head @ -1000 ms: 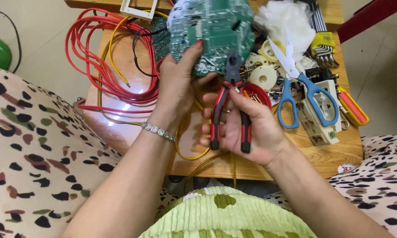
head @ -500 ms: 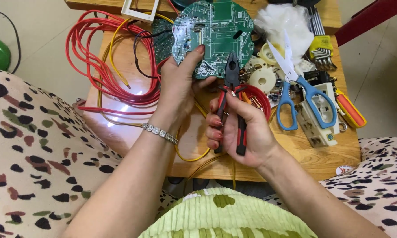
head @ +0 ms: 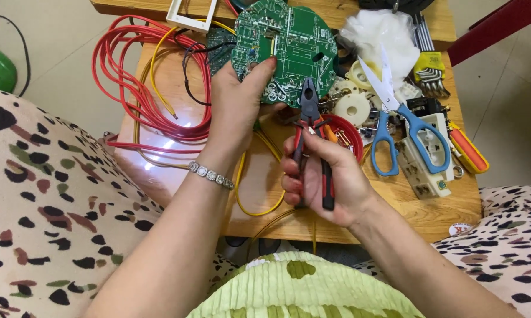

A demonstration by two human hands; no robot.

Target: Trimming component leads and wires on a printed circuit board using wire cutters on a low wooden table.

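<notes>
The left hand held the round green circuit board by its lower edge, its grip clenched on the board above the far part of the wooden bench. Over the preceding second the board had turned from a steep tilt to face the camera, and the printed face was fully readable. The right hand gripped the red-and-black handles of the pliers; the pliers had risen, and the nose stood just below the board's lower rim, apparently short of contact. Blue-handled scissors and coiled red wire lay alongside on the bench.
</notes>
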